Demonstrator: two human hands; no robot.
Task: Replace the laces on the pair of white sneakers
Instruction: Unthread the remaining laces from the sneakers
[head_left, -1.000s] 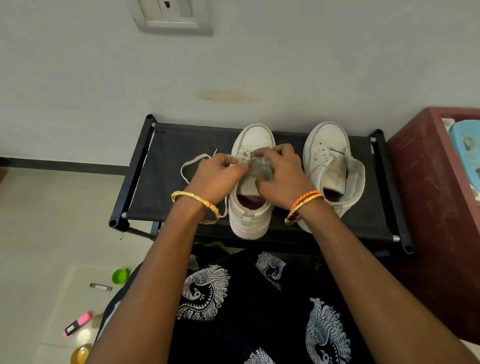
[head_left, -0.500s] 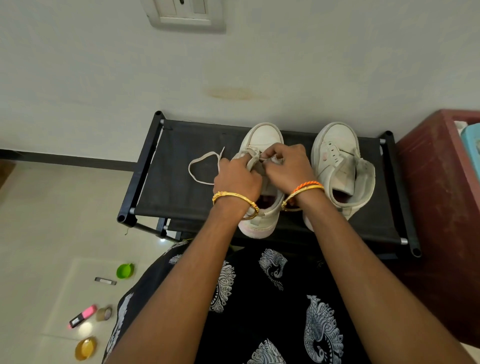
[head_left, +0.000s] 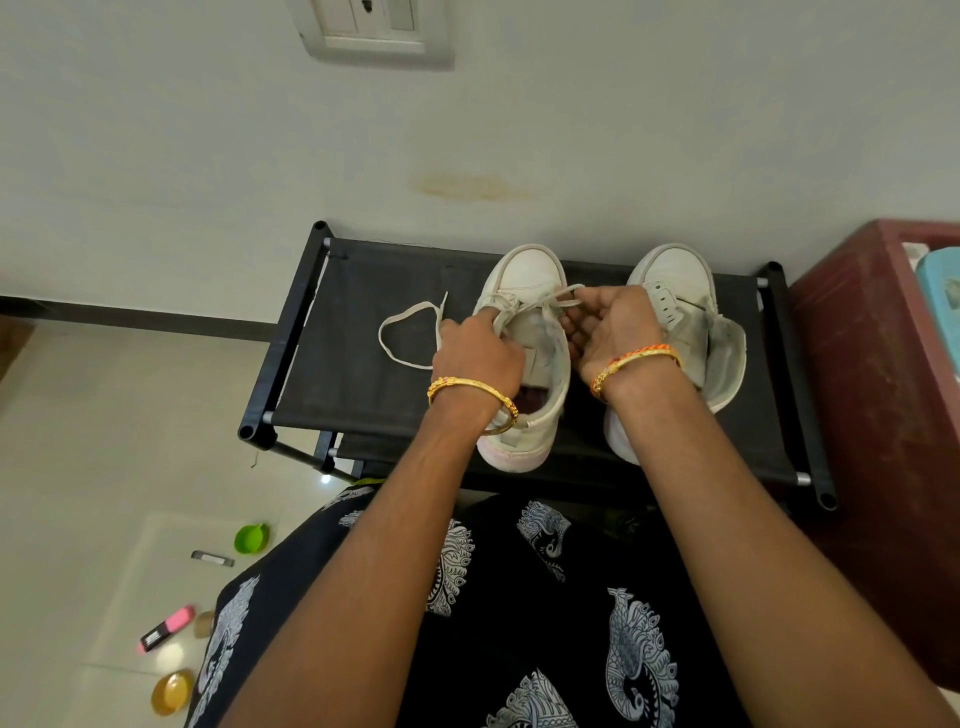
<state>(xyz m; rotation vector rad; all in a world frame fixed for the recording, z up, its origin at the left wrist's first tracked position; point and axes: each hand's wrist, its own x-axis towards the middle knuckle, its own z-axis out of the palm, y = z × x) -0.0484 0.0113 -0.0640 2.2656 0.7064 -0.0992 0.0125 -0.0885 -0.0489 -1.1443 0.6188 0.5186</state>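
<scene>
- White lace (head_left: 550, 300) pinched at its end by right hand (head_left: 618, 332), fingertips closed on the flat strand just above the eyelets near the toe.
- Left hand (head_left: 478, 353) curled round the other run of the same lace at the left edge of the left sneaker (head_left: 524, 275), knuckles up, fingertips hidden from view.
- Slack from that hold trailing left in a loose loop (head_left: 402, 332) on the black fabric shelf (head_left: 363, 312), free tip pointing up beside the hand.
- Soft, light, limp in handling, judging by that drape: no stiffness along the run, so best taken close to the tip, where a short pinch steers it through an eyelet.
- Flat weave likely to twist if pulled from far back; a grip near the hole keeps it lying flat.
- Left sneaker standing upright on the shelf between both wrists, toe toward the wall, tongue (head_left: 535, 358) exposed, laced only at the lowest rows.
- Light enough to slide under a tug, probably, so worth bracing with one palm.
- Right sneaker (head_left: 670, 280) just beside it, unlaced, eyelets bare, collar flopped open.
- Maroon cabinet (head_left: 883, 364) to the right of the shelf.
</scene>
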